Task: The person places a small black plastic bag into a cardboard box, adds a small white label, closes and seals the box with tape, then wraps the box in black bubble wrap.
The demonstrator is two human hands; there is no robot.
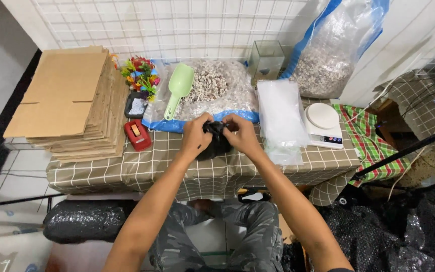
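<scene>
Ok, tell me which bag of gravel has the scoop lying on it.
The flat open bag of gravel behind the hands; the green scoop lies on it. The other bag stands upright.

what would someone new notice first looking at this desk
Dead centre, the left hand and right hand both grip a small black bag over the checked tablecloth. Just behind them lies an open sack of pale pebbles with a green scoop on it. A tall stack of flat cardboard boxes fills the left end, and a white scale sits at the right.
</scene>
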